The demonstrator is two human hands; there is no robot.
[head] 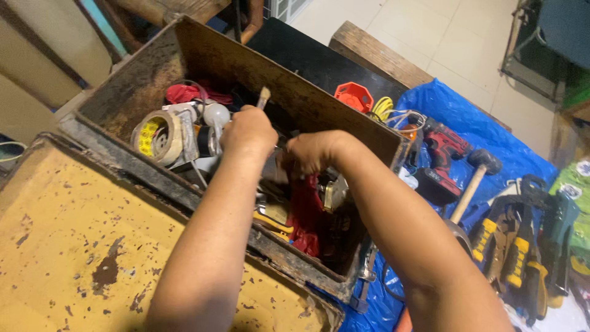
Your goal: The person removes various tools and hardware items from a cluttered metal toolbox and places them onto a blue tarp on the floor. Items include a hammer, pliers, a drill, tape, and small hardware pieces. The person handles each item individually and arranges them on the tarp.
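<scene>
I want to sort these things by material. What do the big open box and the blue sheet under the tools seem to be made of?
The box looks like old sheet metal: thin rigid walls, dark and rust-brown inside, with chipped yellow paint on the lid. The blue sheet looks like plastic tarpaulin: glossy and creased, though its weave is too small to tell.

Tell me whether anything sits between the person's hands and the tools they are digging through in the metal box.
Nothing visible does. The left hand is inside the open metal box, closed around a pale-handled tool. The right hand is in among the red cloth and tools. The tape roll lies off to the left.
</scene>
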